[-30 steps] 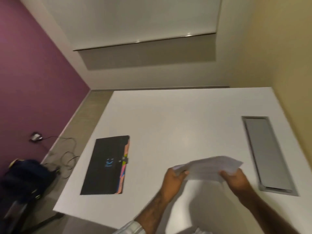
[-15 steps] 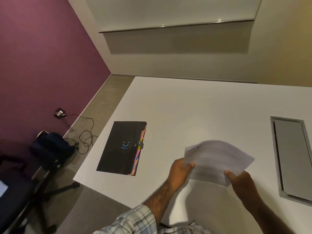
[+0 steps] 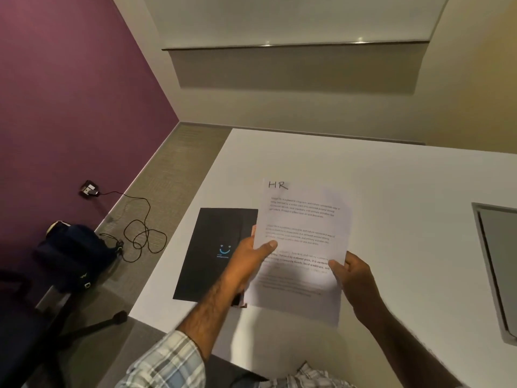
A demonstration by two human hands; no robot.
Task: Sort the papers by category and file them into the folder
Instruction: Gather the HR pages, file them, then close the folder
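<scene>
While both hands pinch them, the papers run lengthwise away from the person, with the handwritten "HR" heading at the far end. The left hand clamps the left edge, thumb on top. The right hand clamps the lower right edge. The papers overlap the right side of the black folder, which lies flat near the left edge of the white desk. A grey recessed panel is at right. A purple wall, a cable on the floor and a bag are at left.

free: white table beyond papers | blocked: papers cover folder right edge | right: recessed panel
</scene>
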